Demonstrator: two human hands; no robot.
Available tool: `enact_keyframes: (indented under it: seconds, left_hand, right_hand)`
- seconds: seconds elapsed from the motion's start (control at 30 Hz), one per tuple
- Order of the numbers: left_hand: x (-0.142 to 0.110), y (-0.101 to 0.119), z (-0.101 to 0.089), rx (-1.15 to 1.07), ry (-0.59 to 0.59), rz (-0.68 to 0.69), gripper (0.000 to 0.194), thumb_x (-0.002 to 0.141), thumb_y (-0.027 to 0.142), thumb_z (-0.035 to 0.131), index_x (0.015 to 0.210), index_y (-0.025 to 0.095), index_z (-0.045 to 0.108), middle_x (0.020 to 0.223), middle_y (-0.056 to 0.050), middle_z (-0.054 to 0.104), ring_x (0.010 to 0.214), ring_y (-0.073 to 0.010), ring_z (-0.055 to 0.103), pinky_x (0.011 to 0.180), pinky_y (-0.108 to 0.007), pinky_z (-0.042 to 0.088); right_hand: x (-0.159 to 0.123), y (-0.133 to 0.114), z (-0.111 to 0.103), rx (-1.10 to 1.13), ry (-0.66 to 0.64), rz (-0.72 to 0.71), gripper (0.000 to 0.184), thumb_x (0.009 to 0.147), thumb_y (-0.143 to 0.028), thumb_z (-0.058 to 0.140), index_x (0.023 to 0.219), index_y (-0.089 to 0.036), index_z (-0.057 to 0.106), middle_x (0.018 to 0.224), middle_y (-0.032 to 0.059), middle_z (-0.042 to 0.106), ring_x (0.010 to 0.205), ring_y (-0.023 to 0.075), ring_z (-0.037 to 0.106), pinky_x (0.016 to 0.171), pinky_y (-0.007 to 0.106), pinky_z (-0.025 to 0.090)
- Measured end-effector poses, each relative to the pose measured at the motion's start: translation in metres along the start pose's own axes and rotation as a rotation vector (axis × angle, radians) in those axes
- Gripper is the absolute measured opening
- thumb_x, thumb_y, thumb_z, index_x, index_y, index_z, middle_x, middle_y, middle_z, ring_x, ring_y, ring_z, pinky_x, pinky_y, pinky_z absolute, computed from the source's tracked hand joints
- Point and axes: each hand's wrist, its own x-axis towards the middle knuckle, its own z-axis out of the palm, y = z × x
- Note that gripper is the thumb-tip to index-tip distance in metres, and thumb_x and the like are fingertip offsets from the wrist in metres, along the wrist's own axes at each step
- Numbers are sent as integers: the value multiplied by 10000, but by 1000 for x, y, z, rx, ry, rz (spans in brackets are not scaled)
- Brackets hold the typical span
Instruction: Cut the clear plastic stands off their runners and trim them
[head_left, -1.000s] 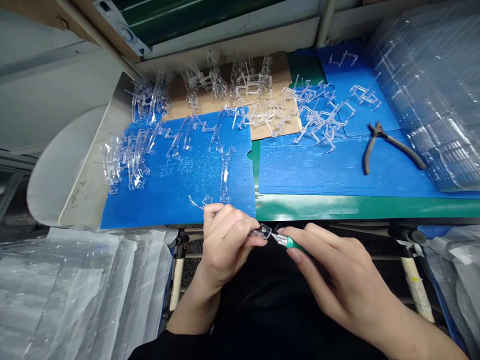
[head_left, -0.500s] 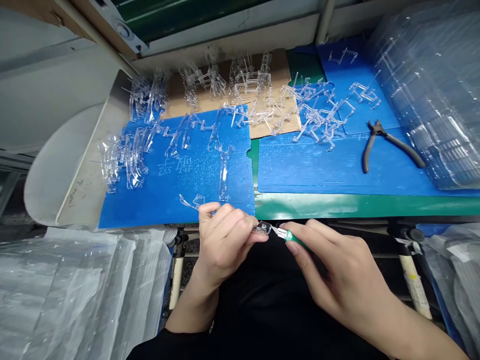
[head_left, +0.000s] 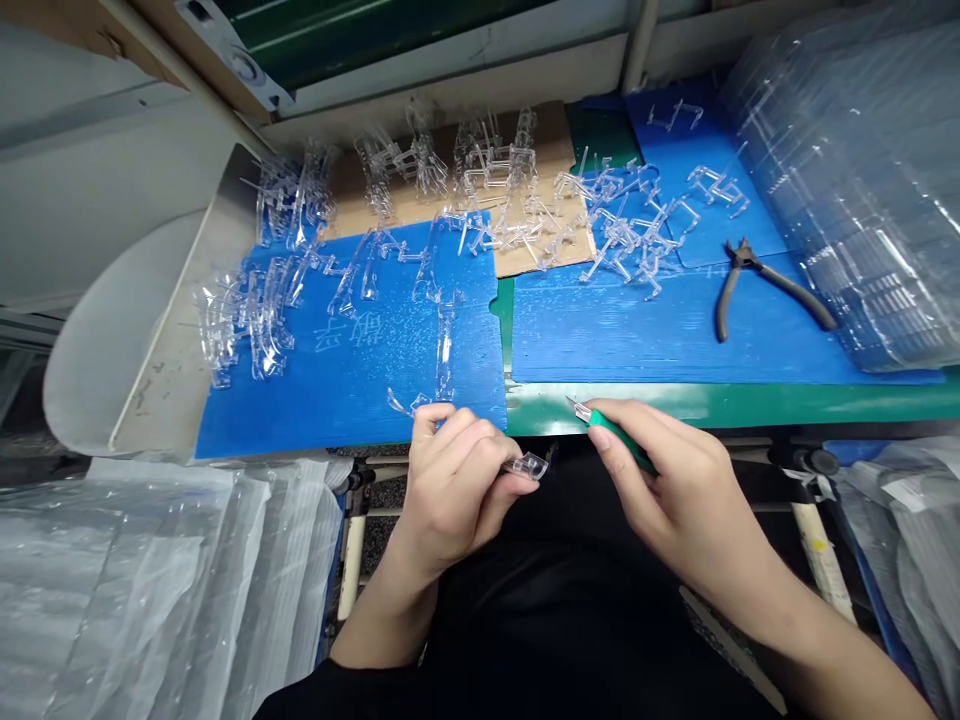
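Note:
Between the thumb and curled fingers of my left hand (head_left: pixel 457 490) is a clear plastic part (head_left: pixel 531 466); one end sticks out to the right, and another clear bit shows at the upper left of the fist. My right hand (head_left: pixel 675 480) is closed around a craft knife (head_left: pixel 622 438) with a green handle. Its short blade points up and left, apart from the plastic part. Just beyond my left hand, a long clear plastic piece (head_left: pixel 445 350) lies on the blue sheet (head_left: pixel 375 400).
Clear moulded parts (head_left: pixel 262 320) stand in rows at the left. Loose clear sprues (head_left: pixel 630 235) are heaped right of the cardboard (head_left: pixel 577 240). Dark-handled nippers (head_left: pixel 742 258) lie beside stacked clear trays (head_left: pixel 877 230). Wrapped sheets (head_left: pixel 187 580) sit low at the left.
My right hand has drawn the knife up and away from the clear part. My left hand has shifted slightly right, still holding the part.

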Motion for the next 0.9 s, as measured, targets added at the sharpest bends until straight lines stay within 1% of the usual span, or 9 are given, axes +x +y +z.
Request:
enact_keyframes:
  seconds: [0.1, 0.17, 0.27, 0.37, 0.5, 0.67, 0.73, 0.8, 0.9]
  left_hand:
    - [5, 6, 3, -14, -43, 76, 420, 1132, 514, 525, 838, 214, 504, 713, -9, 556, 665, -192, 529, 721, -390, 343]
    - [9, 14, 10, -4, -99, 186, 457, 1099, 520, 511, 752, 226, 465, 657, -1, 485, 617, -191, 480, 638, -383, 282]
    - [11, 30, 25, -42, -234, 400, 406, 1017, 444, 487, 676, 223, 495, 612, 1, 466, 547, -174, 411, 583, -387, 248]
    - [8, 45, 44, -125, -362, 564, 343, 906, 431, 523, 642, 214, 554, 559, -3, 474, 490, -168, 411, 548, -371, 291]
    - [7, 59, 65, -160, -545, 732, 314, 814, 443, 599, 604, 211, 585, 492, -26, 485, 432, -190, 455, 505, -369, 338]
    - [14, 81, 82, -212, -779, 889, 228, 743, 404, 622, 619, 214, 608, 483, -58, 510, 410, -223, 473, 472, -391, 336]
    - [14, 93, 89, -220, -812, 924, 188, 730, 366, 623, 621, 214, 608, 502, -63, 528, 417, -230, 483, 479, -402, 343]
    - [11, 105, 98, -236, -824, 964, 154, 732, 334, 624, 633, 217, 609, 540, -66, 559, 448, -242, 510, 505, -418, 366]
    - [8, 125, 120, -267, -835, 1046, 152, 753, 309, 659, 644, 225, 596, 584, -50, 578, 513, -243, 535, 556, -430, 401]
  right_hand:
    - [4, 3, -5, 139, 12, 99, 77, 1100, -257, 657, 1128, -230, 723, 1052, 49, 810, 889, 217, 768, 770, 304, 577]
    - [7, 4, -6, 247, 14, 169, 45, 1058, -270, 709, 1077, -236, 732, 925, 8, 768, 794, 190, 717, 731, 285, 562]
    - [8, 5, -4, 386, 14, 207, 82, 1008, -273, 753, 1076, -227, 763, 827, -21, 699, 744, 172, 656, 730, 279, 548]
    - [3, 6, -1, 454, -19, 231, 130, 983, -249, 781, 1109, -218, 785, 835, -28, 699, 755, 162, 642, 745, 275, 526]
    - [-10, 11, -3, 386, -95, 273, 45, 993, -222, 795, 1033, -201, 790, 832, -39, 732, 757, 145, 644, 739, 255, 484]
    - [-40, 16, -16, 225, -16, 383, 86, 974, -213, 834, 931, -176, 769, 784, -19, 741, 717, 157, 653, 683, 258, 437]
    - [-56, 18, -25, 172, 39, 432, 119, 984, -229, 833, 908, -200, 747, 805, -30, 745, 766, 160, 684, 701, 245, 441]
    - [-74, 21, -35, 131, 79, 474, 223, 988, -300, 845, 834, -227, 700, 778, -71, 717, 777, 146, 688, 708, 221, 443]
    - [-105, 29, -54, 104, 100, 530, 426, 898, -474, 921, 714, -235, 621, 637, -121, 614, 662, 115, 631, 626, 192, 424]
